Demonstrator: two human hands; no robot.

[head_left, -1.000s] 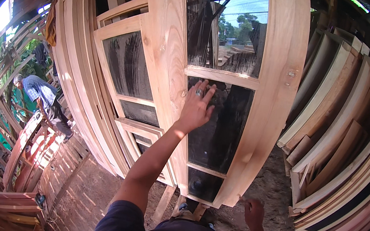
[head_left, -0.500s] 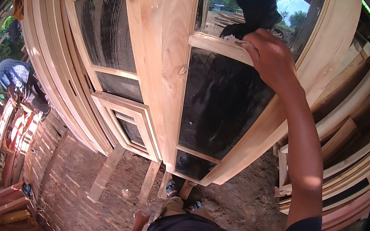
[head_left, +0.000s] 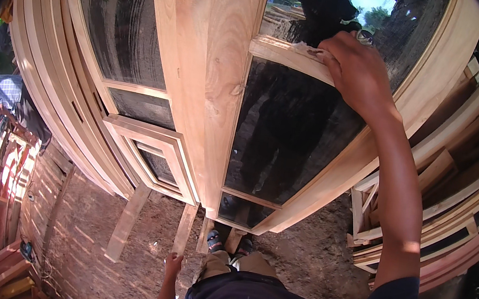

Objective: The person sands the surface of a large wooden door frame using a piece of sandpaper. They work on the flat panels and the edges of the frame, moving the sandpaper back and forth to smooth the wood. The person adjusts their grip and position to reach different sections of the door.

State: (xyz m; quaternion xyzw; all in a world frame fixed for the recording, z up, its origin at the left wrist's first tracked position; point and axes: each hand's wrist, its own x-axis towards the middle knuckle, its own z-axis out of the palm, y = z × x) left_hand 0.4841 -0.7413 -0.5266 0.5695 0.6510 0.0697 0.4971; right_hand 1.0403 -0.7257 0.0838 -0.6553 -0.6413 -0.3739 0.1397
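Right hand (head_left: 357, 69) grips a pale wad (head_left: 305, 48) on the rail (head_left: 288, 58), 1 pane (head_left: 284, 128) below it; left hand (head_left: 174, 263), grip unclear.

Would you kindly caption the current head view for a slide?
Right hand holding a pale scrap at a crossbar of a glazed frame; left hand low.

Right hand (head_left: 359, 74) with pale scrap (head_left: 305, 49) at crossbar (head_left: 285, 56) of glazed frame (head_left: 223, 78); left hand (head_left: 173, 263) lower.

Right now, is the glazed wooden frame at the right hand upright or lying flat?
Upright: the glazed wooden frame rises from near the feet past the right hand. Exact lean: cannot tell.
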